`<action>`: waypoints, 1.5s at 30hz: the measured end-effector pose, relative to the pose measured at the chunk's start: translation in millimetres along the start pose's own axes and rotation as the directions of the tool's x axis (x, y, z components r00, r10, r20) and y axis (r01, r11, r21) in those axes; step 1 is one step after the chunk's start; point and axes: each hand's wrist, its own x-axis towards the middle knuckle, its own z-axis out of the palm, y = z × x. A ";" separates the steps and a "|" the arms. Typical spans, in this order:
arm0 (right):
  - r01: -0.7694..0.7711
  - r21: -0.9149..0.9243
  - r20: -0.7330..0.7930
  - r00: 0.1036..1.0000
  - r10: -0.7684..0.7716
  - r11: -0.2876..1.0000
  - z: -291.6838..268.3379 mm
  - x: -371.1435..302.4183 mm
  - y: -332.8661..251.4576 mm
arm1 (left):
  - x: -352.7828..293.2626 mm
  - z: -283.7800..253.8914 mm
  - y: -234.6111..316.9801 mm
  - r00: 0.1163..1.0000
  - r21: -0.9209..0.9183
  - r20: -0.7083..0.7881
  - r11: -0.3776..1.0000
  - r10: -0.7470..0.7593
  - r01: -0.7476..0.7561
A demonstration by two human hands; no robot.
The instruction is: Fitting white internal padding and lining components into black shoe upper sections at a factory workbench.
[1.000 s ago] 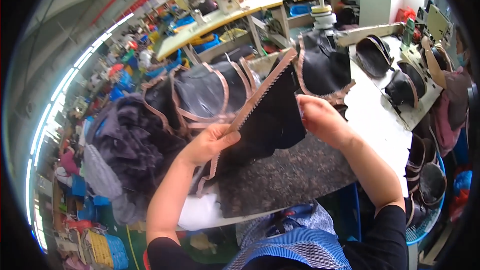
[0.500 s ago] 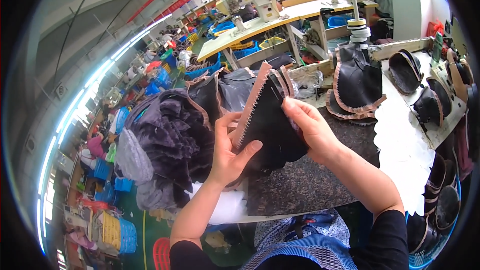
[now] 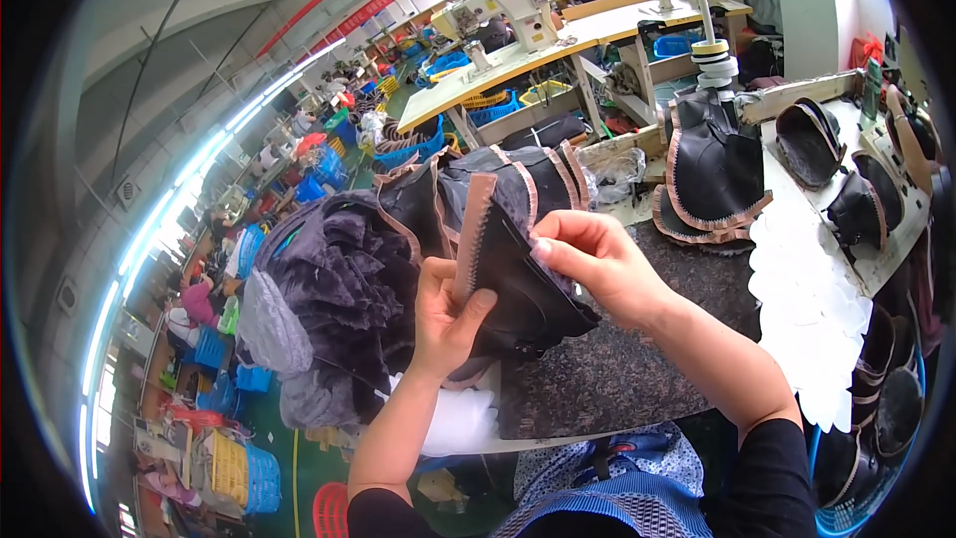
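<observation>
Above the dark speckled work board (image 3: 617, 379) I hold up a black shoe upper (image 3: 518, 289) with a tan zigzag-stitched edge strip. My left hand (image 3: 450, 314) grips it at the left, the thumb lying across the front and the fingers behind the tan strip. At its upper right edge my right hand (image 3: 597, 264) pinches it between thumb and fingertips. Just behind it lie more black uppers with tan edges (image 3: 408, 194). To the left is a heap of dark purple-grey plush pieces (image 3: 334, 279).
Stacked black uppers (image 3: 715, 159) stand at the right, beside white scalloped sheets (image 3: 807, 309). More shoe pieces (image 3: 858, 209) lie on a white side table. A blue basket (image 3: 846, 508) of uppers is at lower right. Sewing machines (image 3: 523, 15) stand on a far bench.
The upper has come down slightly and turned, showing more of its shiny black face. My right hand has shifted left along its edge, with the fingers now more bent.
</observation>
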 end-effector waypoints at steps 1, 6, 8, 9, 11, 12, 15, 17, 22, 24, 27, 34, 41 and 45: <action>0.036 -0.064 0.004 0.999 -0.036 0.997 1.1 -0.6 -4.5 | 0.0 -1.6 -1.9 1.000 0.033 0.000 0.999 -0.005 0.005; 0.059 -0.143 -0.087 0.994 -0.072 0.988 -0.4 8.4 -1.8 | 0.3 -3.3 -6.6 0.999 0.067 0.034 0.997 -0.035 0.032; -0.027 -0.042 -0.056 0.998 0.025 0.999 -15.4 8.5 -4.7 | 2.4 -1.3 -6.4 0.998 0.046 0.021 0.998 -0.053 0.052; -0.044 -0.028 -0.044 0.998 0.042 0.999 -15.6 6.5 -5.9 | 3.1 -3.4 -7.8 0.997 0.025 -0.004 0.997 -0.074 0.074; -0.058 -0.075 -0.028 0.998 0.056 0.995 -9.2 2.7 -10.8 | 7.9 -5.7 -5.7 0.994 0.007 -0.036 0.994 -0.106 0.106; -0.060 -0.074 -0.030 0.998 0.058 0.996 -9.2 2.4 -10.7 | 10.1 -3.5 -3.7 0.994 0.007 -0.035 0.994 -0.108 0.109; 0.032 -0.209 -0.002 0.999 -0.033 0.977 -9.0 2.6 -9.8 | 11.9 -0.6 -1.8 0.991 0.020 -0.054 0.992 -0.120 0.121; 0.050 -0.337 -0.107 0.990 -0.092 0.940 -5.0 4.8 -8.0 | 10.8 -4.9 -2.1 0.990 0.001 -0.022 0.990 -0.140 0.140; 0.129 -0.343 -0.268 0.936 -0.229 0.931 -3.9 4.3 11.4 | 19.5 2.0 3.5 0.974 0.001 0.013 0.974 -0.227 0.227; 0.144 -0.341 -0.289 0.924 -0.250 0.929 -3.4 2.5 15.6 | 22.5 4.5 6.5 0.955 -0.092 0.020 0.951 -0.295 0.296; 0.139 -0.226 -0.341 0.916 -0.212 0.964 -8.6 4.5 23.6 | 22.4 2.2 11.5 0.927 -0.180 0.072 0.909 -0.369 0.376; 0.137 -0.187 -0.316 0.929 -0.192 0.973 -9.5 -0.3 19.6 | 22.4 6.8 10.5 0.953 -0.036 0.019 0.953 -0.302 0.302; 0.146 -0.211 -0.334 0.918 -0.212 0.966 -9.9 -4.9 17.0 | 24.5 11.1 6.9 0.959 -0.096 0.008 0.955 -0.282 0.281; 0.015 -0.274 -0.248 0.965 -0.085 0.962 -7.0 -10.0 -9.0 | 23.0 20.2 1.6 0.977 -0.058 0.009 0.975 -0.213 0.213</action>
